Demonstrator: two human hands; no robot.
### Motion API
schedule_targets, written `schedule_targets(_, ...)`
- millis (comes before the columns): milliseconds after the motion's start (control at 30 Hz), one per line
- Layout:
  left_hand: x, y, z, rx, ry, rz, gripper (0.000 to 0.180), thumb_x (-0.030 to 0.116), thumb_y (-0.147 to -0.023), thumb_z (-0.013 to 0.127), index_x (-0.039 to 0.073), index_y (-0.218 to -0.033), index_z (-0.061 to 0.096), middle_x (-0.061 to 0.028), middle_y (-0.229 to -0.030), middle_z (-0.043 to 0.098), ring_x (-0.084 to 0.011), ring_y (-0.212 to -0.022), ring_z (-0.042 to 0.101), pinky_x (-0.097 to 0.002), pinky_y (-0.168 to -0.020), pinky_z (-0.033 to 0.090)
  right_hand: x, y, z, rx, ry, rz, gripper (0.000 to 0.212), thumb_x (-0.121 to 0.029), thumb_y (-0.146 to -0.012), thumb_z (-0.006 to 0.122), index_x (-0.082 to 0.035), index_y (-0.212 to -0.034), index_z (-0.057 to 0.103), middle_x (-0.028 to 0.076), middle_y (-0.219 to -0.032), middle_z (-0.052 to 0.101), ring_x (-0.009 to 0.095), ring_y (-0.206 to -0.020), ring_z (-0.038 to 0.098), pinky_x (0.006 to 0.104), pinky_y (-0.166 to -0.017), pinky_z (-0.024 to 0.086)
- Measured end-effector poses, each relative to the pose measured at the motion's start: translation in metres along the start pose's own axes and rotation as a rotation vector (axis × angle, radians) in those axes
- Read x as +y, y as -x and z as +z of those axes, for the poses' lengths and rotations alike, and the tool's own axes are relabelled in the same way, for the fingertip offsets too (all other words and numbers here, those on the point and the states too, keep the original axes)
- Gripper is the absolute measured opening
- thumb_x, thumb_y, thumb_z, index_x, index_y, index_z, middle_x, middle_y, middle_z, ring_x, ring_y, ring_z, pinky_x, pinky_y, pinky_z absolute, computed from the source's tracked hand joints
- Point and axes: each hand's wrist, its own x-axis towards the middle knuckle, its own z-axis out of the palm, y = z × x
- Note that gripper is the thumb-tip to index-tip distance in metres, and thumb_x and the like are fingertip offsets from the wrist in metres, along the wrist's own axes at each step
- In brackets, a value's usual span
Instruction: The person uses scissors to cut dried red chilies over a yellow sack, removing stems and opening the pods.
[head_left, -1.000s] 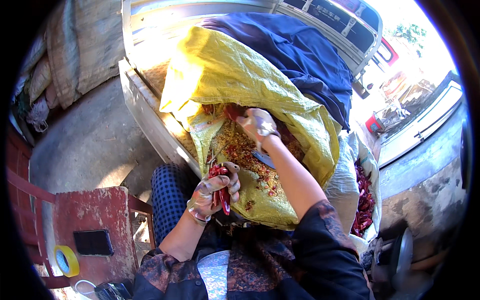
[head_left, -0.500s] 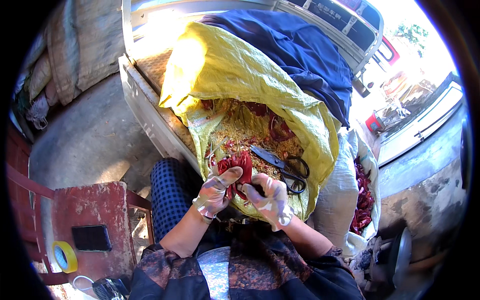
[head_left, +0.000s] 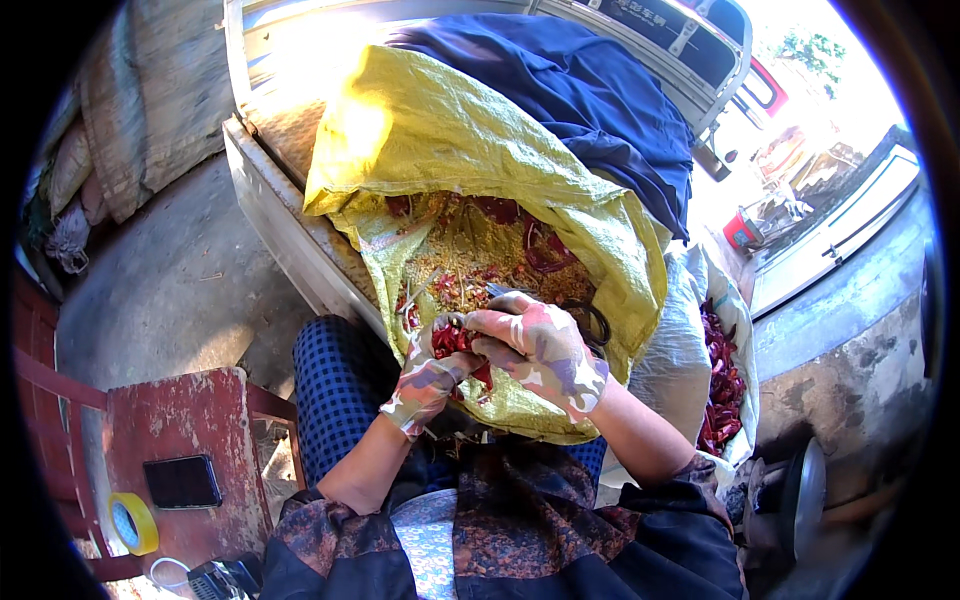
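Note:
My left hand [head_left: 425,388], in a camouflage-patterned glove, is closed around a bunch of dried red chillies [head_left: 451,339]. Above the near edge of an open yellow woven sack [head_left: 480,135], my gloved right hand [head_left: 548,352] meets the same bunch, its thumb and fingers pressed to the chillies. Behind the right hand lie black-handled scissors [head_left: 598,322], mostly hidden by it. Yellow seeds [head_left: 465,250] and red chilli bits cover the inside of the sack. One chilli piece hangs below my fingers.
To the right stands a white sack [head_left: 735,300] of red chillies [head_left: 718,385]. A dark blue cloth [head_left: 570,85] lies behind the yellow sack on a truck bed [head_left: 290,215]. At the left, a worn red chair [head_left: 215,420] carries a phone [head_left: 183,482] and yellow tape [head_left: 147,528].
My right hand has moved up and turned over, back of the hand now showing, and covers much of the scissors. The chilli bunch sits lower inside my left hand.

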Motion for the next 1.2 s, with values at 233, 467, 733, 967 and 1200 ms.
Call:
schedule_targets(233, 0.004, 0.005, 0.011, -0.027, 0.067, -0.011, 0.032, 0.012, -0.078, 0.067, 0.004, -0.106, 0.055, -0.0016, -0.091, 0.061, -0.0119, -0.083, 0.058, -0.0271, -0.075, 0.048, 0.006, 0.001, -0.002, -0.016, 0.41, -0.31, 0.013, -0.015, -0.079, 0.065, -0.01, -0.091, 0.065, 0.009, -0.085, 0.059, 0.032, -0.079, 0.06, 0.0386, -0.065, 0.049)
schedule_targets(467, 0.001, 0.006, 0.007, -0.098, 0.014, -0.143, 0.036, 0.018, -0.077, 0.065, 0.0, -0.106, 0.055, -0.0033, -0.091, 0.062, -0.0142, -0.081, 0.058, -0.0292, -0.073, 0.049, 0.024, 0.013, 0.016, 0.115, -0.207, 0.057, 0.009, -0.004, -0.079, 0.063, -0.003, -0.088, 0.065, 0.01, -0.082, 0.063, 0.024, -0.076, 0.062, 0.0316, -0.068, 0.049)
schedule_targets(733, -0.041, 0.009, -0.009, -0.059, -0.1, 0.085, 0.071, 0.063, -0.084, 0.054, -0.004, -0.108, 0.053, -0.0103, -0.086, 0.061, -0.017, -0.075, 0.058, -0.0282, -0.069, 0.046, 0.023, 0.02, 0.028, 0.163, -1.007, 0.477, 0.008, -0.012, -0.086, 0.064, -0.006, -0.091, 0.061, -0.004, -0.071, 0.054, 0.003, -0.055, 0.042, 0.0183, -0.048, 0.032)
schedule_targets(967, -0.021, 0.007, 0.015, -0.063, -0.442, 0.4, 0.03, 0.035, -0.08, 0.066, 0.006, -0.076, 0.061, -0.008, -0.086, 0.059, -0.0199, -0.081, 0.057, -0.0317, -0.07, 0.046, 0.046, 0.016, 0.019, 0.148, -1.365, 0.545, 0.008, -0.017, -0.089, 0.061, -0.009, -0.089, 0.058, -0.003, -0.07, 0.051, 0.004, -0.051, 0.039, 0.0194, -0.045, 0.028)
schedule_targets(1200, -0.007, 0.003, -0.01, -0.05, 0.522, 0.026, 0.042, 0.034, -0.081, 0.065, 0.012, -0.113, 0.048, -0.0105, -0.075, 0.051, -0.0174, -0.063, 0.047, -0.0272, -0.056, 0.04, 0.03, 0.022, -0.006, -0.103, -0.711, 0.435, 0.024, -0.014, -0.087, 0.06, -0.005, -0.109, 0.06, 0.003, -0.087, 0.061, 0.009, -0.066, 0.055, 0.0214, -0.056, 0.041)
